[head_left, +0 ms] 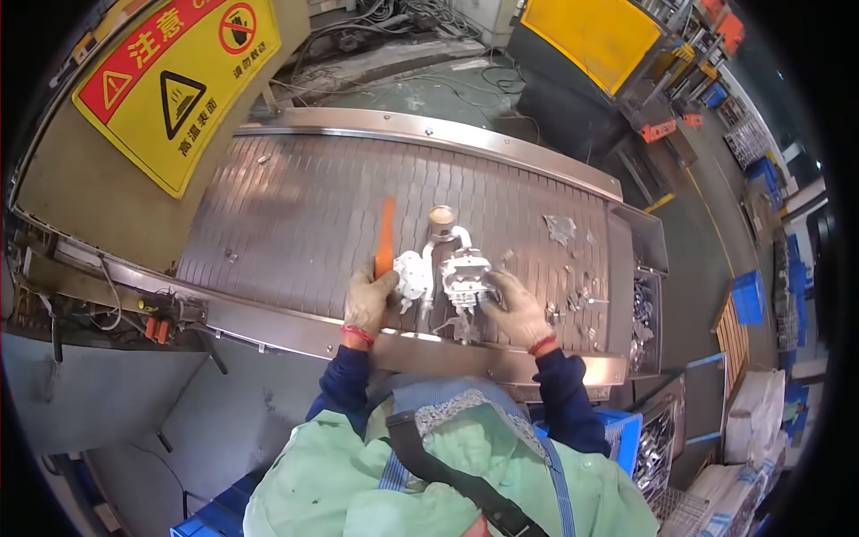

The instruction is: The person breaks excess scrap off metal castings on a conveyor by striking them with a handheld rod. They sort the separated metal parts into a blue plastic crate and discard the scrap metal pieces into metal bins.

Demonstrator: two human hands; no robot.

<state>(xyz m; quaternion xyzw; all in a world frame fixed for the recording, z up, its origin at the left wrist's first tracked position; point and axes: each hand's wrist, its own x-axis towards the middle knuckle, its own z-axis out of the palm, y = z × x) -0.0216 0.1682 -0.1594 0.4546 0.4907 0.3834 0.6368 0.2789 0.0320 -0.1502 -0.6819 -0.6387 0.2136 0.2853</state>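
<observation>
My left hand (369,300), in a pale work glove, is wrapped round a long flat orange tool (386,234) that points away from me. Just right of it lies a die-cast metal piece (454,276): two bright white cast parts joined by curved runners to a round slug (442,217) at the far end. Gloved as well, my right hand (517,306) has its fingers and thumb at the right edge of the right-hand cast part, gripping it. Thin ragged flash (460,327) hangs at the near end of the piece. My left fingertips are close to the left cast part.
Beneath is a slatted metal conveyor (295,206) with raised rails (429,131). Metal scraps (561,229) litter its right side; a scrap bin (646,313) stands past its end. A hot-surface warning sign (179,85) is at left, a blue crate (626,438) near my right side.
</observation>
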